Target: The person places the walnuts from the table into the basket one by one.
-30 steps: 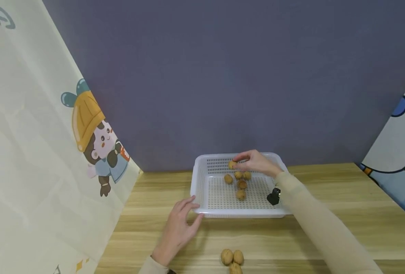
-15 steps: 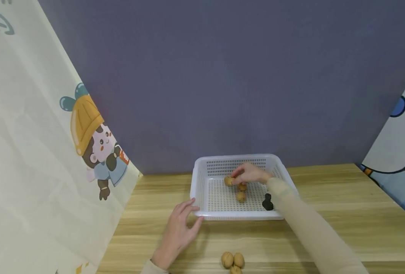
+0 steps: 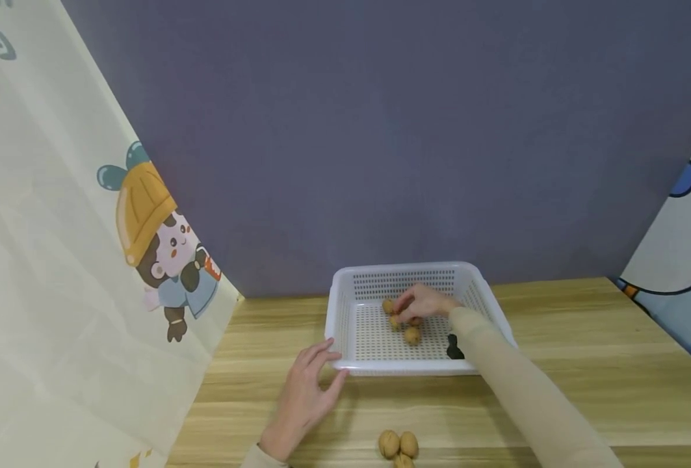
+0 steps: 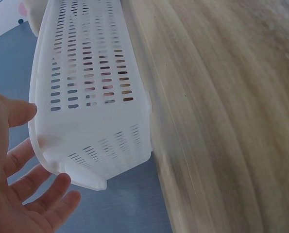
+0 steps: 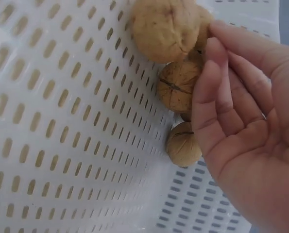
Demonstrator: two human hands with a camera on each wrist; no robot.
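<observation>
A white perforated plastic basket [image 3: 345, 354] stands on the wooden table. My left hand [image 3: 304, 390] is at its near left corner, fingers spread and relaxed, with fingertips at the rim; in the left wrist view, the thumb lies against the rim. Inside the basket, my right hand [image 3: 427, 301] pinches a walnut [image 3: 394, 323] at its fingertips, though the contact is partly hidden. Another walnut [image 3: 388, 305] sits just behind it, and one more walnut [image 3: 412, 335] lies nearer the front. In the right wrist view, a cracked-looking walnut [image 5: 179, 87] and another walnut [image 5: 183, 144] show beside the fingers.
Three walnuts [image 3: 398, 445] sit together on the table [image 3: 468, 416] in front of the basket. A small black object [image 3: 454, 348] shows beside the right sleeve, within the basket's outline. A dark panel [image 3: 380, 130] rises behind; a cartoon-printed sheet [image 3: 47, 260] borders the left.
My right hand has moved from the back of the basket toward its middle, then slightly nearer. The walnut at its fingertips has come forward. The left hand has stayed at the corner.
</observation>
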